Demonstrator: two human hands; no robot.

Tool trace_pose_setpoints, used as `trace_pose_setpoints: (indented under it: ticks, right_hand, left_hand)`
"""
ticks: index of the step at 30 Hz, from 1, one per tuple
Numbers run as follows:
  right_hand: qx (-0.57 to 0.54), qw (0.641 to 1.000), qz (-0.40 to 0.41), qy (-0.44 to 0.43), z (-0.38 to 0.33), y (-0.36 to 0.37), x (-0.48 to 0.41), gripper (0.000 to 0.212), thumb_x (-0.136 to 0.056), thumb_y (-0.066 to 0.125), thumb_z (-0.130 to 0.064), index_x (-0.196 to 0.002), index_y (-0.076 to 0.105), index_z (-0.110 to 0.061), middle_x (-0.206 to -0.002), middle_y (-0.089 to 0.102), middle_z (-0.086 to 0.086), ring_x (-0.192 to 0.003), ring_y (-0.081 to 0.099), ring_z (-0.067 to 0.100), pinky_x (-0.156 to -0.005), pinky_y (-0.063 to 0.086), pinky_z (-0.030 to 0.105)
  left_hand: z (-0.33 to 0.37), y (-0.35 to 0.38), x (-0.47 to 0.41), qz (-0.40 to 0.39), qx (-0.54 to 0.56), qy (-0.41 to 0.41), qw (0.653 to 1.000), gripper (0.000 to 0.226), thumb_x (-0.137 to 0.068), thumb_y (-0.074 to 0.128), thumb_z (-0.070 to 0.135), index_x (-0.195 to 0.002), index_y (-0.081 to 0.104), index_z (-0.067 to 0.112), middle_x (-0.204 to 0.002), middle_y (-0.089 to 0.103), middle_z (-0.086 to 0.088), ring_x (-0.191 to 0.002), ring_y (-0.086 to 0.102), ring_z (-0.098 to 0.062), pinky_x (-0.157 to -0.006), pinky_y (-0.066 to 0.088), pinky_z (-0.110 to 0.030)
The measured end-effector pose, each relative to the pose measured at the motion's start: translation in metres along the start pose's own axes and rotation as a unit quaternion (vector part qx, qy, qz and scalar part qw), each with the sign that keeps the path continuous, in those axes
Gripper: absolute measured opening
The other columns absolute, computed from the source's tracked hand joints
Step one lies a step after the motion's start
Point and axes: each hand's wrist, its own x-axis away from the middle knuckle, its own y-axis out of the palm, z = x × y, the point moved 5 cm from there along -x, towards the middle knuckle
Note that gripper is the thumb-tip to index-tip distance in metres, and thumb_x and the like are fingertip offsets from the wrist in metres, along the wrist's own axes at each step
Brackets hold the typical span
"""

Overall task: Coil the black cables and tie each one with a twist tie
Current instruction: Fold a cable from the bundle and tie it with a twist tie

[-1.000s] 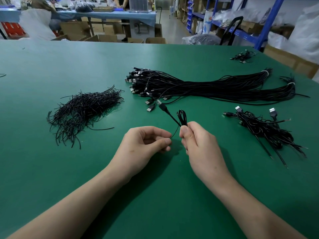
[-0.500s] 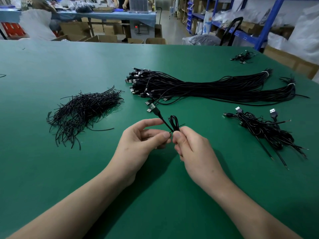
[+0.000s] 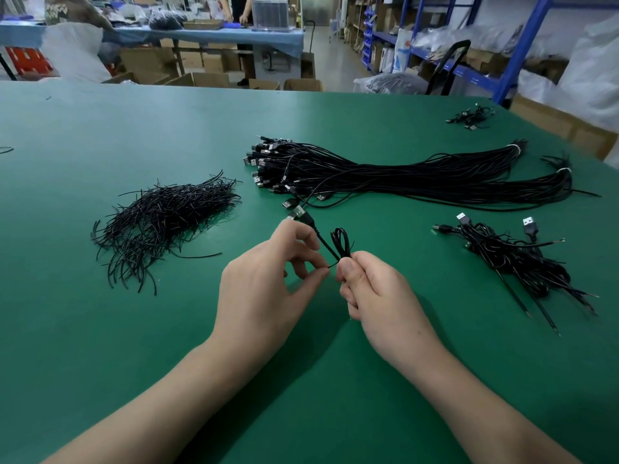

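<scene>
One coiled cable (image 3: 341, 242) is held just above the green table (image 3: 134, 329), its middle gripped by the right hand (image 3: 378, 289). The left hand (image 3: 268, 279) pinches the loose end of a twist tie (image 3: 331, 265) beside it. Tying looks to be the step; next, that end probably needs twisting tight.

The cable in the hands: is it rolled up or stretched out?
Rolled up. Small loops of the cable stick up above the right hand, which grips the bundle; the left hand pinches a thin strand beside it.
</scene>
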Motion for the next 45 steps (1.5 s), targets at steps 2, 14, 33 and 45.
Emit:
trace_pose_setpoints:
  ticks: [2, 14, 33, 45]
  right_hand:
    - [-0.018, 1.0, -0.009, 0.017, 0.003, 0.0, -0.001, 0.033, -0.107, 0.04, -0.034, -0.082, 0.054, -0.018, -0.06, 0.043, -0.01, -0.051, 0.034, 0.009, -0.049, 0.03, 0.026]
    - [-0.152, 0.988, 0.0, 0.018, 0.0, 0.003, -0.003, 0.034, -0.108, 0.042, -0.027, -0.088, 0.05, -0.001, -0.065, 0.03, 0.002, -0.051, 0.025, 0.009, -0.046, 0.026, 0.017]
    - [-0.245, 0.968, -0.006, -0.06, -0.023, 0.003, 0.005, 0.031, -0.099, 0.045, -0.035, -0.09, 0.055, -0.007, -0.061, 0.034, -0.005, -0.05, 0.028, 0.005, -0.046, 0.028, 0.015]
    - [-0.27, 0.961, -0.028, -0.052, -0.032, 0.008, 0.009, 0.029, -0.098, 0.045, -0.034, -0.092, 0.054, -0.007, -0.06, 0.035, -0.007, -0.048, 0.028, 0.005, -0.046, 0.027, 0.014]
  left_hand:
    - [0.006, -0.003, -0.002, 0.012, -0.047, 0.063, 0.997, 0.038, -0.08, 0.083, 0.014, -0.098, 0.052, 0.028, -0.085, 0.067, 0.023, -0.074, 0.056, -0.002, -0.065, 0.05, -0.031]
    - [-0.004, -0.001, -0.001, -0.002, 0.076, 0.032, 0.997, 0.023, -0.082, 0.084, 0.02, -0.095, 0.065, 0.02, -0.087, 0.069, 0.018, -0.077, 0.065, -0.006, -0.066, 0.045, -0.018]
    - [-0.025, 0.034, 0.005, -0.203, 0.467, -0.178, 0.842, 0.059, -0.091, 0.067, 0.045, -0.138, 0.06, 0.01, -0.139, 0.063, -0.004, -0.126, 0.057, -0.024, -0.108, 0.042, -0.046]
    - [-0.026, 0.03, 0.004, -0.182, 0.532, -0.202, 0.802, 0.07, -0.084, 0.07, 0.057, -0.134, 0.064, 0.007, -0.137, 0.064, -0.009, -0.119, 0.06, -0.022, -0.101, 0.036, -0.044]
